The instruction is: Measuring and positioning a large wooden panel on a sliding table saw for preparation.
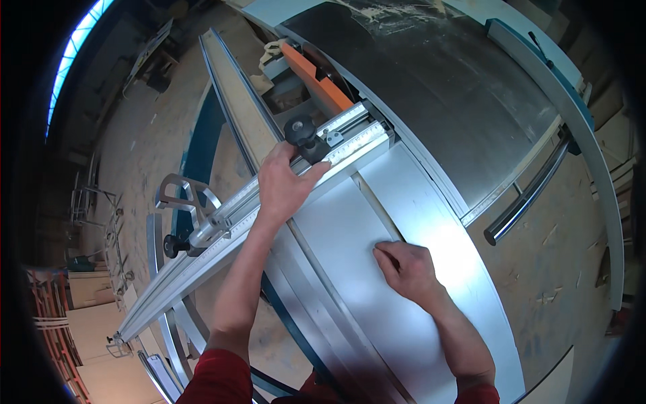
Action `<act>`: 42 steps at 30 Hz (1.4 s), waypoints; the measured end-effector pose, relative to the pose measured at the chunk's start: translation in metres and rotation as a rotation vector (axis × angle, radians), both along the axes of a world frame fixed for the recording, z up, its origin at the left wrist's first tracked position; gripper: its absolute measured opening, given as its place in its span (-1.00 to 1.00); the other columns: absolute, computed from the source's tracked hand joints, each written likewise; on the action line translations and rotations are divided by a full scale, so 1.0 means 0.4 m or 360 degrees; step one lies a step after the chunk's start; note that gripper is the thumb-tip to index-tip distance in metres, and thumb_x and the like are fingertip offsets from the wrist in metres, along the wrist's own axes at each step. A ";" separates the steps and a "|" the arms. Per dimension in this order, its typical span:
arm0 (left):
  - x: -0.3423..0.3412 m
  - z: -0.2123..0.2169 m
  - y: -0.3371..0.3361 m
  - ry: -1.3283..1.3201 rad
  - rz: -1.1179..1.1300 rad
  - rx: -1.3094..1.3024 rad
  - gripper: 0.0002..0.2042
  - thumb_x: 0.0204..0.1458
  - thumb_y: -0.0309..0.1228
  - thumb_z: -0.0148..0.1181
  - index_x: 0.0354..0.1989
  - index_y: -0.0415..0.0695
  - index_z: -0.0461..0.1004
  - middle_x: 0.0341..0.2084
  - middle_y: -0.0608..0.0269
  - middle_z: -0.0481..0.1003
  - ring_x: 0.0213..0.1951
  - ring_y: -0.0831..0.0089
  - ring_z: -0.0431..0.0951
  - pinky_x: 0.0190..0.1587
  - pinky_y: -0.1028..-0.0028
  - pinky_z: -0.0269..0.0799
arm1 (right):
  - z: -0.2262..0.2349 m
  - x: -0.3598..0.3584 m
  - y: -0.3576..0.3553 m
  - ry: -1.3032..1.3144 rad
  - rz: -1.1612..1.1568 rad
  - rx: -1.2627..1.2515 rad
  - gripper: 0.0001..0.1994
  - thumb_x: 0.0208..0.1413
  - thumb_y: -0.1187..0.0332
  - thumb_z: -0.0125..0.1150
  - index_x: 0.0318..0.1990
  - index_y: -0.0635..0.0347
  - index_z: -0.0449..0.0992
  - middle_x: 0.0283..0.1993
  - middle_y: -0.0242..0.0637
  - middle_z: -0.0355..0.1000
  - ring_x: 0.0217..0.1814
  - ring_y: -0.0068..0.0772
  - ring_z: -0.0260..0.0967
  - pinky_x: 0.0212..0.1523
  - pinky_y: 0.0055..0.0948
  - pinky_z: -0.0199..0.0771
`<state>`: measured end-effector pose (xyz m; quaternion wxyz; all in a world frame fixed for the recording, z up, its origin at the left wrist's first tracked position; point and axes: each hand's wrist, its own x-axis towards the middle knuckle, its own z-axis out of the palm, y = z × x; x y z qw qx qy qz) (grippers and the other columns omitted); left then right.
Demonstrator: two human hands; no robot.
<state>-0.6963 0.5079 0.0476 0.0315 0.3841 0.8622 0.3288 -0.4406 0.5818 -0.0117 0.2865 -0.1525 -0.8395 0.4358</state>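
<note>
My left hand (286,185) lies over the aluminium crosscut fence (235,215) of a sliding table saw. Its fingers reach to the far side and its thumb presses along the near face, just below a black clamping knob (299,129) on a stop block. My right hand (409,271) rests low over the silver sliding table (350,222), beside a narrow groove. Its fingers are curled with the thumb against them; whatever they may hold is hidden.
An orange guard (316,77) stands beyond the fence, near the dark saw table (451,101). A grey rip fence (572,114) curves along the right. A round chrome bar (528,195) juts out there. Farther left along the crosscut fence sits a metal flip stop (195,198).
</note>
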 end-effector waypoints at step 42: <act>0.017 0.007 0.000 -0.0227 0.0226 0.0364 -0.54 -0.26 -0.34 0.47 -0.17 -0.30 0.49 -0.27 0.00 0.61 -0.18 0.22 0.62 -0.04 0.36 0.46 | 0.406 -0.570 0.161 -0.1067 0.1047 0.1436 -0.74 0.07 0.32 0.08 -0.24 0.28 0.64 -0.22 -0.06 0.58 -0.17 -0.07 0.56 -0.13 -0.20 0.55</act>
